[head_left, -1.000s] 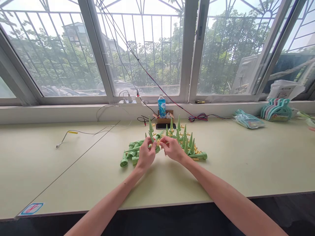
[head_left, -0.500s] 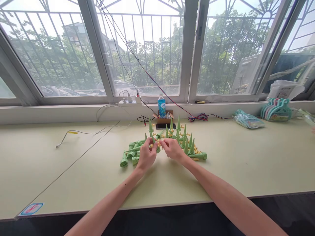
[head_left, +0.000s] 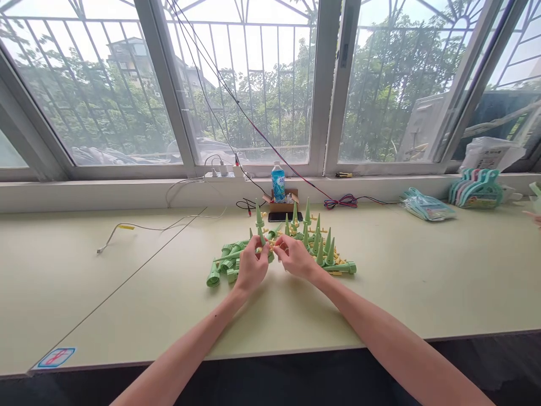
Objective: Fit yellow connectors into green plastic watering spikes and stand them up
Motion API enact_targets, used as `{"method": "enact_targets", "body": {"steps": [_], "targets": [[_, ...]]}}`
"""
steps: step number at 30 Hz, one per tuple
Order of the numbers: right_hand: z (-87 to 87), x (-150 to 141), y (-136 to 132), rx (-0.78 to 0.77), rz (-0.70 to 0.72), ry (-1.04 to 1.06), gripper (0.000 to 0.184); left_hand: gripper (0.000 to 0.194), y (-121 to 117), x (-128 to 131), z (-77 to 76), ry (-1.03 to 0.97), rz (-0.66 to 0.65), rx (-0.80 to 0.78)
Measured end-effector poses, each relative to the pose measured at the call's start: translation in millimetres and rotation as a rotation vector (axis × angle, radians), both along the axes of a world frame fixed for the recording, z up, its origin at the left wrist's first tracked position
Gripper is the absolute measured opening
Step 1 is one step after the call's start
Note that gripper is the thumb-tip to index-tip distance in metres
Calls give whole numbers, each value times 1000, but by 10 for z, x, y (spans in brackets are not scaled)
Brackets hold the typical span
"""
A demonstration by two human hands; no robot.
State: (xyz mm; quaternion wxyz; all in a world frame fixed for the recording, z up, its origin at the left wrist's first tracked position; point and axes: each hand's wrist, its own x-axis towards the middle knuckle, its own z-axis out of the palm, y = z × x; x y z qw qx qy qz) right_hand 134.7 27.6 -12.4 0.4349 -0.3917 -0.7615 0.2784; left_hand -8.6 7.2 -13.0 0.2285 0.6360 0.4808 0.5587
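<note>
My left hand (head_left: 252,265) is closed around a green plastic watering spike (head_left: 262,237), its pointed end up. The fingers of my right hand (head_left: 295,255) pinch a small yellow valve (head_left: 273,245) at the side of that spike; the fingertips partly hide it. Left of my hands lie several green spikes (head_left: 213,275) on their sides. To the right stand several upright green spikes (head_left: 320,252), some with yellow valves sticking out. Loose yellow valves (head_left: 338,260) lie among them.
Behind the parts are a dark phone (head_left: 285,217), a small cardboard box (head_left: 284,207) and a blue bottle (head_left: 278,183). Coiled cables (head_left: 341,201) lie along the wall. Bagged hangers (head_left: 426,204) are at the right, with another person's hand (head_left: 536,217) at the edge.
My right hand has shifted slightly at the yellow valve, while my left hand keeps the spike in nearly the same place. At the far right, the other person's hand and a light-coloured item have moved.
</note>
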Motion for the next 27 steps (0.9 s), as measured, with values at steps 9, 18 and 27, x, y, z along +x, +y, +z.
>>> {"method": "enact_targets", "body": {"steps": [9, 18, 27], "targets": [[-51, 8, 51, -20, -11, -38, 41, 18, -10, 4, 3, 16, -24, 2], [-34, 8, 34, 2, -79, -25, 27, 17, -11, 4, 28, 18, 26, 25], [-37, -7, 29, 39, -46, -45, 27, 17, -10, 3, 4, 32, 1, 14]]}}
